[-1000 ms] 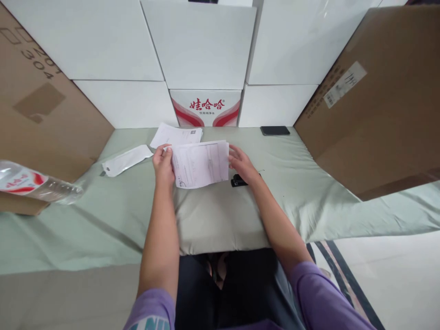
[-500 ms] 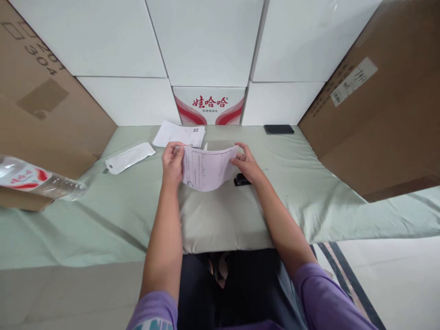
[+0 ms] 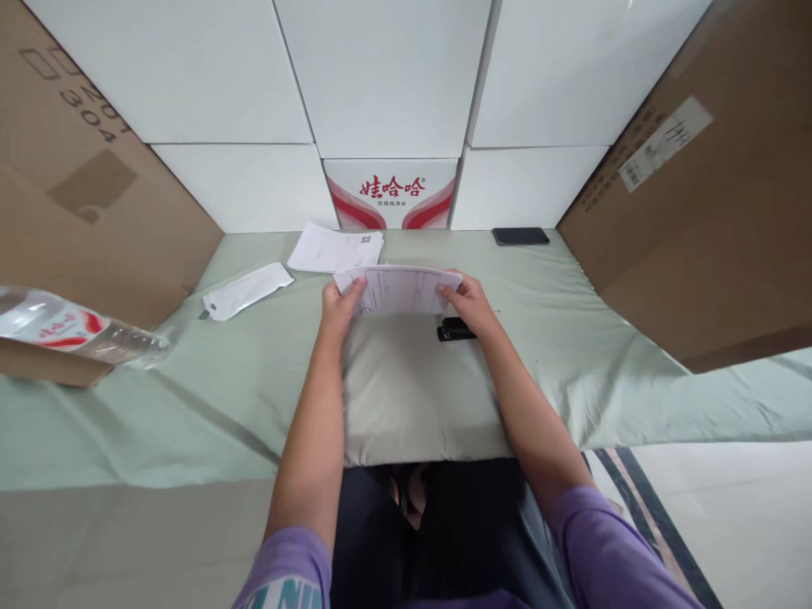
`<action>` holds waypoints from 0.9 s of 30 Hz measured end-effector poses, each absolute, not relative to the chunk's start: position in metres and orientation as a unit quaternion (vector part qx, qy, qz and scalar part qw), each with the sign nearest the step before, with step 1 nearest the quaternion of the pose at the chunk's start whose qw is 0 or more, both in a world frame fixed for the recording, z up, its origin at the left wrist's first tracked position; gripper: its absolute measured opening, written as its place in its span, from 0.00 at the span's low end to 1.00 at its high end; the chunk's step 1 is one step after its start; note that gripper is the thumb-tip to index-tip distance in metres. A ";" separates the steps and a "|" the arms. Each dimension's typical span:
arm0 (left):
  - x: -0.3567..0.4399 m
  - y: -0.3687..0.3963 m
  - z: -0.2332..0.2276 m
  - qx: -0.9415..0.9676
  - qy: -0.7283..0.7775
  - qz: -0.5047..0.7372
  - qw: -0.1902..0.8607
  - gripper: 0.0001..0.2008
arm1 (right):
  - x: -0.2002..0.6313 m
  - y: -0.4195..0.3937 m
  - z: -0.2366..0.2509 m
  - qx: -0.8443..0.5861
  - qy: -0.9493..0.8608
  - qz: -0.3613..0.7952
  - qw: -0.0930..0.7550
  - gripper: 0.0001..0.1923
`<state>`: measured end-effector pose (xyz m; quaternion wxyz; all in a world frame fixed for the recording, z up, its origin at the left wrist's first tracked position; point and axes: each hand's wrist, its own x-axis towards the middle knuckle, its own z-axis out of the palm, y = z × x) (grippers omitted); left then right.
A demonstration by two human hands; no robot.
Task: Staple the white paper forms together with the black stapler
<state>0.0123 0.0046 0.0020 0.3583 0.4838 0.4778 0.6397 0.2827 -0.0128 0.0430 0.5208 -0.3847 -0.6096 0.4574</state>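
Note:
Printed paper sheets (image 3: 399, 290) are held up over the cloth, tilted steeply so that their face looks foreshortened. At the left edge my left hand (image 3: 341, 306) pinches them, thumb on the near face. My right hand (image 3: 468, 302) grips the right edge the same way, fingers behind the paper. Just under my right hand lies a black stapler (image 3: 454, 329), partly covered by the wrist. Behind the held sheets, a stack of white papers (image 3: 333, 248) with a small square code rests on the cloth. How many sheets I hold cannot be made out.
A white packet (image 3: 247, 292) lies to the left, and a black phone (image 3: 521, 237) at the back right. Brown cartons (image 3: 710, 211) flank both sides. A plastic water bottle (image 3: 76, 326) is at far left. White boxes (image 3: 390, 76) wall off the back of the green cloth (image 3: 209, 406).
The held sheets have tipped to a steeper angle, showing less of their face, and sit straighter. Both thumbs now lie on their near side. The view has shifted slightly.

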 end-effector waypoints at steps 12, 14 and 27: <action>0.023 0.003 0.001 0.510 0.488 0.593 0.388 0.24 | 0.296 -0.005 0.038 -0.453 -0.649 0.415 0.449 0.09; 0.024 0.002 0.002 0.514 0.490 0.585 0.390 0.24 | 0.298 -0.005 0.039 -0.463 -0.654 0.408 0.436 0.09; 0.024 0.007 -0.010 0.541 0.500 0.547 0.398 0.26 | 0.304 -0.002 0.033 -0.488 -0.664 0.391 0.409 0.09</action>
